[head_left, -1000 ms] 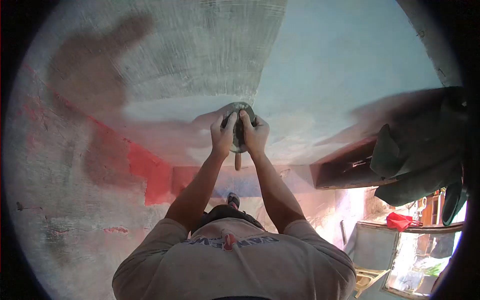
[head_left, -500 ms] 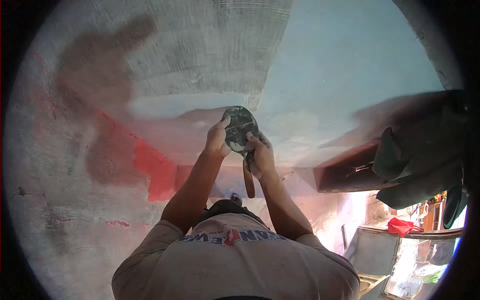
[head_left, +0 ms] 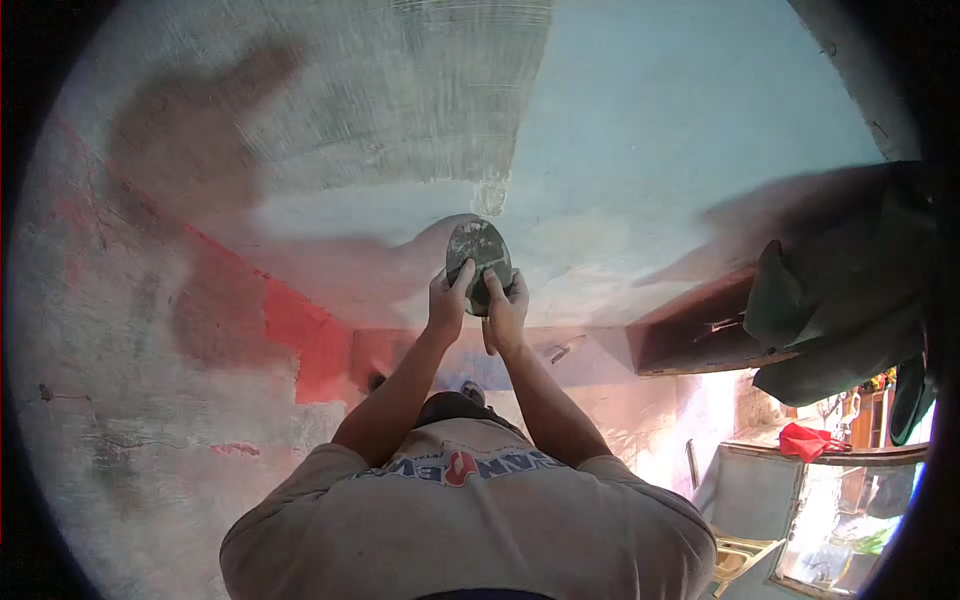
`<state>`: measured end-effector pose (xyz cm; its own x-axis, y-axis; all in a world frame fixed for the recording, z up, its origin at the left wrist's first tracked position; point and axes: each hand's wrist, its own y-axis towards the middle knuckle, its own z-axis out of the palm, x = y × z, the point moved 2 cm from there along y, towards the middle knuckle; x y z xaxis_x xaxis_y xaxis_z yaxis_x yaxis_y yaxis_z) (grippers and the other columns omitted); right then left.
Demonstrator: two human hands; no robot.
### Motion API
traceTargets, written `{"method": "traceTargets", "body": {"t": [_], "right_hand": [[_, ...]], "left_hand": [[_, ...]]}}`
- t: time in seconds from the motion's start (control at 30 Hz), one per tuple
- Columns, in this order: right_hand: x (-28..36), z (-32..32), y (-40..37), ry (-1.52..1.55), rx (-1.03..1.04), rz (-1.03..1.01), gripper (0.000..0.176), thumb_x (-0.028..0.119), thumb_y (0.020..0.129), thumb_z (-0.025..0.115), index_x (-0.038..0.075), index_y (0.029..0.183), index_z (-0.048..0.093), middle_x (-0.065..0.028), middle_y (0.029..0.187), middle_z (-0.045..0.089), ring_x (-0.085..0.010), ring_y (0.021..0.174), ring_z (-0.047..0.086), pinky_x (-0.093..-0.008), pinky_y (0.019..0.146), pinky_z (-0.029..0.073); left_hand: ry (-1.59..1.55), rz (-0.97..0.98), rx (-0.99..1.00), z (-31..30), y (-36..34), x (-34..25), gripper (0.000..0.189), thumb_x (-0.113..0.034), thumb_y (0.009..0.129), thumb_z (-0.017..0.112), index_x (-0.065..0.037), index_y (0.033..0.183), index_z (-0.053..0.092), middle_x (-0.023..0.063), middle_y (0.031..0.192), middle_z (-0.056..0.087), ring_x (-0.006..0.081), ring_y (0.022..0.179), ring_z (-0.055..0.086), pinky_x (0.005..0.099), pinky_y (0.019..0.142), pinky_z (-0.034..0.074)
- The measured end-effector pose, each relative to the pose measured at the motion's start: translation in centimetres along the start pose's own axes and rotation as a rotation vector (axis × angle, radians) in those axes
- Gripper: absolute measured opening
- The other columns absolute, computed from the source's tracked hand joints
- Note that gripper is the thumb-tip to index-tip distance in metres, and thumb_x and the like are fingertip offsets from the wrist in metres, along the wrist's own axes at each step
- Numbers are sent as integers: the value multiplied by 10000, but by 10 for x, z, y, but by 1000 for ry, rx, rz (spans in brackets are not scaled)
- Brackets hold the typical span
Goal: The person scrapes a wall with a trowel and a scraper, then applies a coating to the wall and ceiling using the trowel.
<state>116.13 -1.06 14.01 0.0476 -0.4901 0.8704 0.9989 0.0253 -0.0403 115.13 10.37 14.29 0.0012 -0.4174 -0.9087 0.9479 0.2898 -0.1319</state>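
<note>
A dark oval pad [head_left: 478,240] with worn, whitish patches is held up in front of the wall, its long side upright. My left hand [head_left: 446,306] grips its lower left edge, thumb laid on the face. On the lower right edge is my right hand [head_left: 508,308], its thumb also pressed on the face. A brownish handle [head_left: 489,336] sticks out below the pad beside my right hand; whatever it belongs to is hidden. Most of my fingers are behind the pad.
Ahead, the wall has a grey scraped area [head_left: 400,110] beside light blue paint [head_left: 680,100]. Red paint [head_left: 310,340] marks the left corner. Dark cloth [head_left: 840,310] hangs over a shelf at right. Below are a red cloth [head_left: 805,440] and a chair [head_left: 740,555].
My right hand has shifted up onto the pad's face beside my left thumb. The pad has turned more upright and sits slightly lower. Less of the brown handle shows.
</note>
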Motion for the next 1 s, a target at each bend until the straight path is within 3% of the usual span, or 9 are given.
{"method": "traceTargets", "body": {"t": [0.17,0.23,0.33,0.43,0.53,0.67,0.8,0.9,1.0], "right_hand": [[-2,-22,2,208,262,187,256,284,1117,655,33,1170,654,-77,1104,715,-125,972,684,-275,810,542],[-8,-29,-3,-82,238,208,354,353,1105,663,29,1246,653,-94,1130,725,-139,830,711,-257,716,550],[28,-19,-28,-418,433,385,404,358,1075,703,39,1317,654,-85,984,749,-142,644,698,-263,592,547],[52,-14,-30,-566,427,477,395,358,1063,721,53,1309,669,-59,820,738,-139,663,726,-258,559,526],[11,-36,-22,-902,196,-61,407,305,1053,714,22,1333,635,-81,674,680,-205,531,646,-392,511,467],[26,-20,-42,-1105,117,-91,596,304,1046,714,6,1505,476,-91,685,680,-253,592,677,-452,599,508],[-24,-31,-20,-590,33,-149,698,314,1065,702,-11,1586,370,-87,802,724,-184,704,689,-380,696,567],[-7,-8,21,-487,-99,-424,410,301,1081,702,-41,1293,622,-54,790,708,-119,739,628,-326,672,529],[14,4,43,-553,-135,-251,361,321,1064,732,-29,977,709,-54,746,684,-110,707,566,-328,631,485]], "left_hand": [[-395,-116,-33,-3,14,-12,430,-460,1113,623,-50,1213,701,40,1049,714,173,889,700,405,910,624],[-497,-112,-13,-8,26,-9,447,-520,1109,604,-84,1171,684,11,954,666,182,831,682,456,910,641],[-759,-273,519,-18,65,24,487,-585,1121,512,-117,1118,645,23,888,586,207,835,638,521,1070,565],[-679,-249,536,-25,73,47,592,-598,1137,433,-90,1381,616,74,1158,657,254,1072,656,504,1172,483],[-556,-225,250,-8,34,13,684,-557,1154,383,-27,1566,517,115,1508,630,261,1293,634,453,1164,478],[157,142,80,-16,16,14,381,-248,1121,606,36,1364,681,79,1261,735,137,1145,668,323,985,538],[41,142,46,-5,21,3,273,-196,1081,680,44,1193,750,44,1108,764,104,1014,668,301,895,544],[82,131,64,-5,26,15,278,-215,1089,678,44,1157,754,31,1084,763,89,979,658,284,867,547],[67,135,-19,-8,44,27,265,-224,1094,685,25,1141,762,7,1043,754,79,948,648,273,840,543]]}}
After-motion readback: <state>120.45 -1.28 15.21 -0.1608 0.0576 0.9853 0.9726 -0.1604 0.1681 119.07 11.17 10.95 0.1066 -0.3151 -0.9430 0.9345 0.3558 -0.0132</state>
